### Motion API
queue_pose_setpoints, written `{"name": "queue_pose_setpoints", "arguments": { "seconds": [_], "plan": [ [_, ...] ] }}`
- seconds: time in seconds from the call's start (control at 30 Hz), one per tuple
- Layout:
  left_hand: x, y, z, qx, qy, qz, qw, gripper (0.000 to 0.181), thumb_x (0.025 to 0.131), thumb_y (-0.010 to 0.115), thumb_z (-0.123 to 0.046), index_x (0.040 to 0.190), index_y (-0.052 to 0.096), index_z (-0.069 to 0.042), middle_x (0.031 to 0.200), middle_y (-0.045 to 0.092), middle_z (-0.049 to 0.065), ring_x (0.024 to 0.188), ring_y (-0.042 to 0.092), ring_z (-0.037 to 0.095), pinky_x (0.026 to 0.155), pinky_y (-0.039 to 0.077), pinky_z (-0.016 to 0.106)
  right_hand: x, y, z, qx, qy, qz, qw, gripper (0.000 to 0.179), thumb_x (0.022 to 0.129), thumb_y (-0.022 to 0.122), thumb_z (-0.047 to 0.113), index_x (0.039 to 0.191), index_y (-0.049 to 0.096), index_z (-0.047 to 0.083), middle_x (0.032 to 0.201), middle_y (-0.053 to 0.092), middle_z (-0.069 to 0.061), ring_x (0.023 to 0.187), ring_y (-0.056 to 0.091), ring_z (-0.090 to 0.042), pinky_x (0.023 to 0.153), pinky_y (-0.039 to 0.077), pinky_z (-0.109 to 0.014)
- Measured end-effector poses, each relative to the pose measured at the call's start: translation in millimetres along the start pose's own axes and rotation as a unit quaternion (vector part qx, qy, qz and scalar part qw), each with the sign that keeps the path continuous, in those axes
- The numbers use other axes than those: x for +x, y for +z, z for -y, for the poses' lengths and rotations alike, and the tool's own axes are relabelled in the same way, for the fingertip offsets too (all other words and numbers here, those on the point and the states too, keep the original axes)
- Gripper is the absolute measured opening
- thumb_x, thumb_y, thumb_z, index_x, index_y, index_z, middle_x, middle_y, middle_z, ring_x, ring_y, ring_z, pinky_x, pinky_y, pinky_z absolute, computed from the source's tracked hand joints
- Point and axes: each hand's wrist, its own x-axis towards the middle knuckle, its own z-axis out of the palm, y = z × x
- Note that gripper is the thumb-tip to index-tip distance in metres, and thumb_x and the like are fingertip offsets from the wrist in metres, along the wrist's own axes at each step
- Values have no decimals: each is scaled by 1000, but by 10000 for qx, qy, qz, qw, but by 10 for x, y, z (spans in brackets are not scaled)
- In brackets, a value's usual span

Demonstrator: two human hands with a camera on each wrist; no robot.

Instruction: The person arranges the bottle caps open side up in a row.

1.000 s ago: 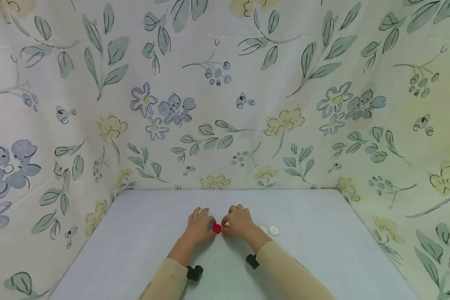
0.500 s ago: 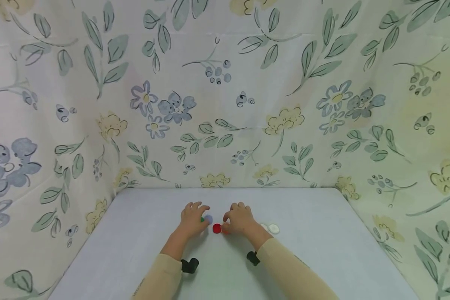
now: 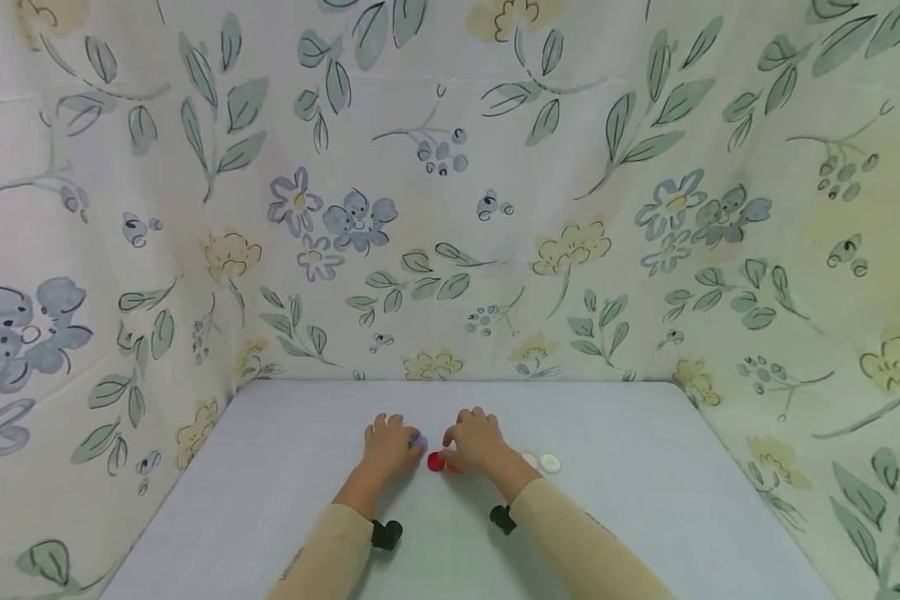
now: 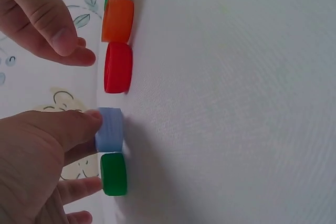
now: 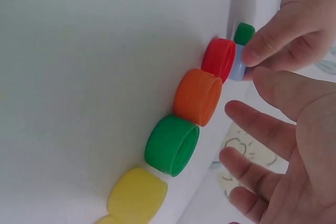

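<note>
Several coloured bottle caps form a row on the white table. In the left wrist view, my left hand (image 4: 37,150) holds a light blue cap (image 4: 111,130) between thumb and fingers, and another fingertip reaches the green cap (image 4: 114,174) beside it. A small gap separates the blue cap from the red cap (image 4: 119,67). The orange cap (image 5: 198,97) touches the red one. My right hand (image 5: 289,156) hovers by the red and orange caps, fingers spread and holding nothing. From the head view, the left hand (image 3: 388,446) and right hand (image 3: 480,442) partly cover the row.
Past the orange cap, the row goes on with a second green cap (image 5: 172,145) and a yellow cap (image 5: 137,196). White caps (image 3: 550,462) lie right of my right hand. A floral cloth (image 3: 450,208) hangs behind the table (image 3: 607,508).
My left hand left the red cap, moved left to the light blue and green caps, then came slightly back right. The right hand stays near the orange cap.
</note>
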Motion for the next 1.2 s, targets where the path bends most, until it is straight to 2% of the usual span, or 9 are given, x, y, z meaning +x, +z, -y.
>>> {"name": "queue_pose_setpoints", "arguments": {
  "seconds": [0.2,0.43,0.7,0.87,1.0,1.2],
  "plan": [
    [-16,-3,19,-374,78,-110,9992,29,95,72,-27,116,73,-7,142,53,23,140,32,51,111,27,68,17,44,3,91,83,11,9999,22,92,73,45,105,79,27,109,59,-2,103,45,-22,87,41,-44],
    [-10,3,33,-654,281,-288,9970,20,90,79,-21,105,72,-11,145,51,23,143,28,51,114,21,68,37,51,31,-10,17,-32,10000,22,92,74,46,103,79,27,110,59,-3,102,46,-23,88,42,-45],
    [-49,12,74,-604,435,-608,9954,16,87,82,-22,98,74,-14,142,54,20,142,30,50,113,24,67,32,45,56,-124,-53,-118,9998,23,92,73,46,103,79,26,109,59,-3,102,46,-24,86,41,-45],
    [-82,-3,72,-615,562,-682,9942,8,90,78,-21,95,77,-15,140,55,19,141,31,50,111,27,68,37,53,83,-61,-126,-100,9999,24,93,73,45,104,80,26,109,59,-3,102,47,-24,86,41,-45],
    [-83,-15,62,-519,692,-799,9930,8,94,74,-22,93,79,-16,139,57,18,140,34,50,110,29,68,48,47,111,-98,-113,-101,9998,22,94,72,45,103,79,26,108,59,-2,101,47,-23,85,42,-44],
    [-87,-55,59,-485,680,-901,9924,8,95,74,-22,92,79,-16,138,58,17,139,36,49,109,32,67,81,24,162,-126,-95,-136,9998,20,98,67,39,105,80,24,109,59,-3,100,46,-22,86,42,-45]
  ]
}}
